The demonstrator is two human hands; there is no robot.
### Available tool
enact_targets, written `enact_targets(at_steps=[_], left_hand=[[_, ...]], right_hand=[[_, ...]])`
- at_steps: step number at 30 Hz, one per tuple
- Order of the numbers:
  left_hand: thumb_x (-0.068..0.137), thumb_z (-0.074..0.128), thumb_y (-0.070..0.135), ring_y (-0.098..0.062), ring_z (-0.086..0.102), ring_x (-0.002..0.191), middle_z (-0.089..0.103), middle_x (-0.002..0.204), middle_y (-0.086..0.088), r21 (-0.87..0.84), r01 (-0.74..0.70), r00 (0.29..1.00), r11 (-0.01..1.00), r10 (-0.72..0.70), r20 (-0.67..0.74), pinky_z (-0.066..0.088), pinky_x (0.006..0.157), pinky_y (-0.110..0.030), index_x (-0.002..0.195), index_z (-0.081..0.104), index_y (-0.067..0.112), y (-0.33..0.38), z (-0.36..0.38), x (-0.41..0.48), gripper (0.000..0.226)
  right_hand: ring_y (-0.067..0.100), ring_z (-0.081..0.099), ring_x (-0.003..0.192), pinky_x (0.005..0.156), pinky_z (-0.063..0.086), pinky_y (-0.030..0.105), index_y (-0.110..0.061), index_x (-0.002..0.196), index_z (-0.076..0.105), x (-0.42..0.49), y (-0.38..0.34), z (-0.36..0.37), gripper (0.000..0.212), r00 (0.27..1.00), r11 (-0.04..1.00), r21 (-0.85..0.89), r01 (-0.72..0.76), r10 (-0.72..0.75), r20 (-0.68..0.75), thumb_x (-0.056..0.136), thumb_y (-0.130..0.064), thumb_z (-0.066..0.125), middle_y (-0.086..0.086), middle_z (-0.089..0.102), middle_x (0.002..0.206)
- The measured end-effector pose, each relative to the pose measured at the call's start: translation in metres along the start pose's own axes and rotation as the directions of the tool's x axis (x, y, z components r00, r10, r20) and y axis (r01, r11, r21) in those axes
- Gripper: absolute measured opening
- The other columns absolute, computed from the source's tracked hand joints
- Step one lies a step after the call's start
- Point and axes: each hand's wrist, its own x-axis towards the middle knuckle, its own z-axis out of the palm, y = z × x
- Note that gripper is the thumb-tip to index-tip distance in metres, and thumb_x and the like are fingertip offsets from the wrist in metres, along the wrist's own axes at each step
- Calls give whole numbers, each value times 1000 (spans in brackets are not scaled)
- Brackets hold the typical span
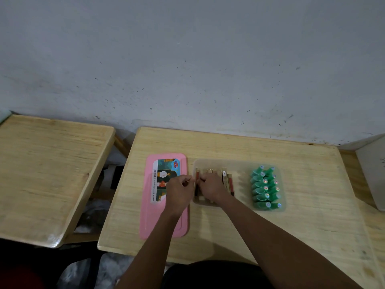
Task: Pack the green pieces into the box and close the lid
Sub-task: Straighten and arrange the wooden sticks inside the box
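A clear plastic box (pixel 241 163) stands on the wooden table. At its right end, several green pieces (pixel 265 188) with round stickered caps lie in two neat rows. At its left end stand several slim brown and red cartons (pixel 228 180). My right hand (pixel 210 186) is inside the box, fingers curled on the cartons. My left hand (pixel 179 190) hovers at the box's left wall, its fingers pinching a red carton edge (pixel 197 177). The pink lid (pixel 154 222) lies flat on the table left of the box, label up, partly under my left forearm.
A second wooden table (pixel 48 176) stands to the left, across a gap with dark clutter below. A grey wall rises behind both tables. A white panel (pixel 373 170) leans at the far right edge.
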Motion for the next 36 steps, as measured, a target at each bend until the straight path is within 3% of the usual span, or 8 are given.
enact_targets(at_steps=[3, 6, 10, 17, 20, 27, 32, 36], left_hand=[[90, 60, 13, 4, 56, 65, 64, 79, 4, 7, 2, 1000, 1000, -2, 13, 43, 56, -1, 102, 71, 6, 1, 0, -1, 18], [90, 60, 13, 3, 57, 65, 64, 76, 4, 1, -4, 1000, 1000, 4, 15, 44, 53, -5, 100, 71, 7, 2, -1, -2, 17], [90, 61, 15, 2, 55, 63, 64, 75, 2, 13, 3, 1000, 1000, -3, -2, 38, 57, -6, 101, 71, 5, 2, 0, -2, 18], [90, 60, 13, -7, 58, 68, 72, 91, -11, 18, 5, 1000, 1000, -5, -5, 53, 72, -22, 106, 69, 3, 2, 1, -2, 21], [90, 60, 13, -2, 56, 66, 73, 92, -11, 15, 0, 1000, 1000, 0, -7, 45, 64, -11, 106, 69, 3, 1, 1, -1, 21], [90, 60, 15, -8, 58, 72, 72, 97, -12, 29, 7, 1000, 1000, -7, -4, 46, 69, -15, 111, 67, 4, 1, 1, -2, 24], [90, 60, 15, -5, 57, 71, 73, 96, -10, 36, 7, 1000, 999, -7, -7, 40, 62, -6, 110, 68, 4, 1, 1, -2, 23], [90, 60, 14, -4, 57, 73, 72, 97, -9, 32, 1, 1000, 999, -1, -7, 37, 60, -3, 108, 68, 4, 2, 0, -2, 22]], right_hand=[[20, 56, 72, 56, 37, 25, 1, 94, 71, -1, 2, -1, 24, 1000, 1000, -6, 14, -14, 27, 96, -12, 50, 17, 67, 81], [21, 57, 69, 49, 36, 23, -1, 92, 71, -4, 0, -4, 22, 1000, 999, -40, 28, -28, 3, 95, -13, 53, 10, 62, 73], [23, 62, 71, 66, 51, 31, -4, 84, 72, -10, 3, -15, 27, 988, 996, -85, 16, -29, -153, 93, -17, 50, 12, 70, 80], [20, 67, 89, 65, 43, 28, -24, 100, 71, -32, 16, -24, 22, 976, 860, -508, -45, -70, -205, 93, -21, 49, -2, 72, 96], [22, 69, 91, 67, 45, 29, -19, 101, 70, -39, 11, -14, 22, 978, 813, -583, -5, -118, -172, 93, -16, 50, 1, 72, 98], [24, 70, 89, 67, 51, 31, -16, 100, 70, -31, 8, -5, 23, 980, 862, -507, -4, -98, -176, 91, -8, 50, 5, 73, 96], [27, 69, 95, 76, 55, 35, -7, 103, 67, -23, 4, -6, 22, 980, 906, -422, -39, -48, -192, 95, -7, 46, 12, 72, 103], [28, 69, 94, 69, 49, 31, -6, 102, 67, -19, 1, -4, 23, 988, 931, -365, -27, -30, -152, 95, -8, 45, 13, 71, 103]])
